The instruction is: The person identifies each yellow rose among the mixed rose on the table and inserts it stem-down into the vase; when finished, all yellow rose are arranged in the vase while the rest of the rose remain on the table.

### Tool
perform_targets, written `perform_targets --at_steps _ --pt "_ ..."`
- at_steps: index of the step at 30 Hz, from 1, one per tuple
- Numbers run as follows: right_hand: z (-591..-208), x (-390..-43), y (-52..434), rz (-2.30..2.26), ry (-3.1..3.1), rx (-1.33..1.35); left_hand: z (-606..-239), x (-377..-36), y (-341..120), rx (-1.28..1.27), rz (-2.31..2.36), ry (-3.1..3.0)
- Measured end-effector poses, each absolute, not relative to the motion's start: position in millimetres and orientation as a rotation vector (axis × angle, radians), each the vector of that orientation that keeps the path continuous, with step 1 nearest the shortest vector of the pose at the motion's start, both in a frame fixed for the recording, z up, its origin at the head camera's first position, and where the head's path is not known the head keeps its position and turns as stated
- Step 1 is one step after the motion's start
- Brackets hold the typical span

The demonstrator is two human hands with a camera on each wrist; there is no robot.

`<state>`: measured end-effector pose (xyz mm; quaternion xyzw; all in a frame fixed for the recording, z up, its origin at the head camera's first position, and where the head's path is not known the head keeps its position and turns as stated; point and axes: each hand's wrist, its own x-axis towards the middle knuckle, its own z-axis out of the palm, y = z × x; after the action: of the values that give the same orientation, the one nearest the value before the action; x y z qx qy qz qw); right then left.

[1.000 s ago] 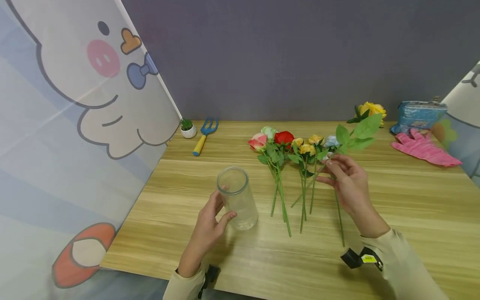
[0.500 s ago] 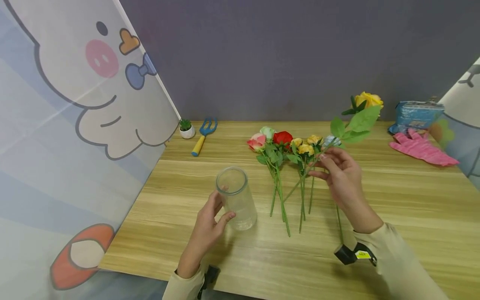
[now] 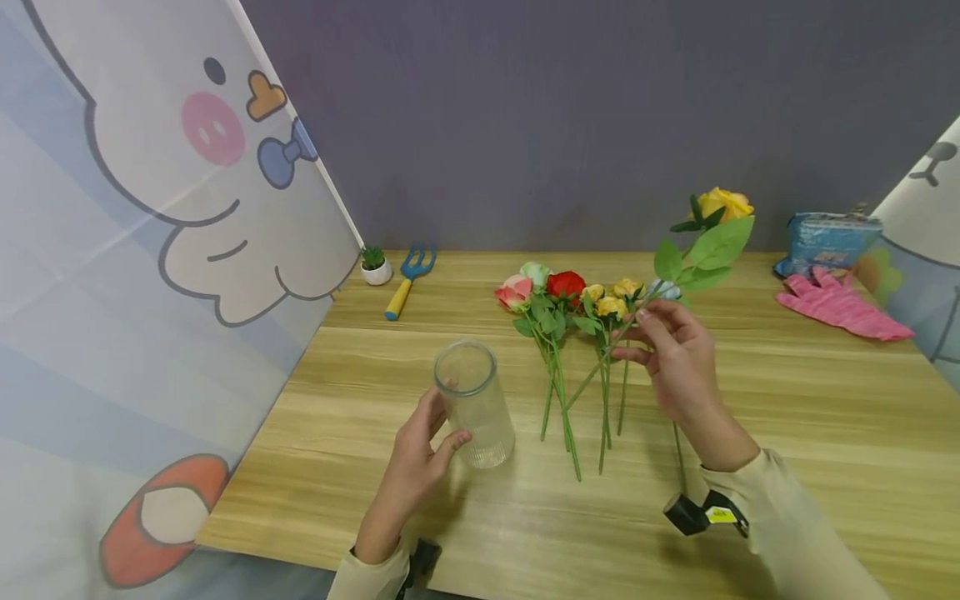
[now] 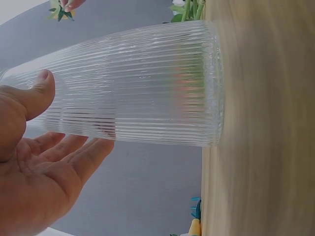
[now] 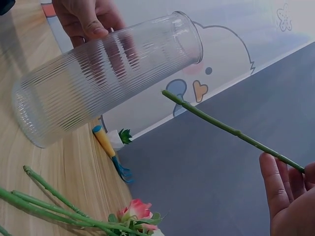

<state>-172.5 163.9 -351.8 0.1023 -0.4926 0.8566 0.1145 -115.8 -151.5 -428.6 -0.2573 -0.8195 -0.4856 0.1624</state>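
My left hand (image 3: 422,450) holds a clear ribbed glass vase (image 3: 483,421) from its left side, thumb in front and fingers behind. The vase stands upright on the wooden table; in the left wrist view its ribbed wall (image 4: 142,83) has nothing inside. Raised above the table, my right hand (image 3: 678,358) pinches the green stem of an artificial yellow rose (image 3: 723,204) between thumb and fingers. Its bloom points up and right, and the bare stem end (image 5: 172,96) slants toward the vase. In the right wrist view that end is apart from the vase's rim.
Between the hands lie a pink rose (image 3: 514,292), a red rose (image 3: 566,286), small yellow roses (image 3: 611,307) and a pale blue flower (image 3: 664,290). At the back are a potted succulent (image 3: 375,265), a hand fork (image 3: 409,279), a pink glove (image 3: 840,307) and a blue packet (image 3: 832,240).
My right hand has moved left with the yellow rose, bringing the stem's lower end nearer the vase. My left hand and the vase stay in place.
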Motion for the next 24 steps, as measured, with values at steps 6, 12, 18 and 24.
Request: perform_targets --at_steps 6,12,18,24 --pt "-350.2 -172.2 161.4 2.5 -1.44 0.331 -429.3 -115.9 -151.2 -0.708 -1.411 -2.356" --pt "-345.9 -171.9 158.3 2.501 -1.436 0.333 -428.7 -115.7 -151.5 -0.702 -1.405 -2.362" --pt "-341.1 -173.0 153.1 2.473 -1.46 0.336 -426.9 -115.4 -151.0 -0.67 -1.427 -2.386" --pt "-335.4 -175.7 147.0 2.443 -1.46 0.358 -426.2 -115.1 -150.9 -0.662 -1.427 -2.392"
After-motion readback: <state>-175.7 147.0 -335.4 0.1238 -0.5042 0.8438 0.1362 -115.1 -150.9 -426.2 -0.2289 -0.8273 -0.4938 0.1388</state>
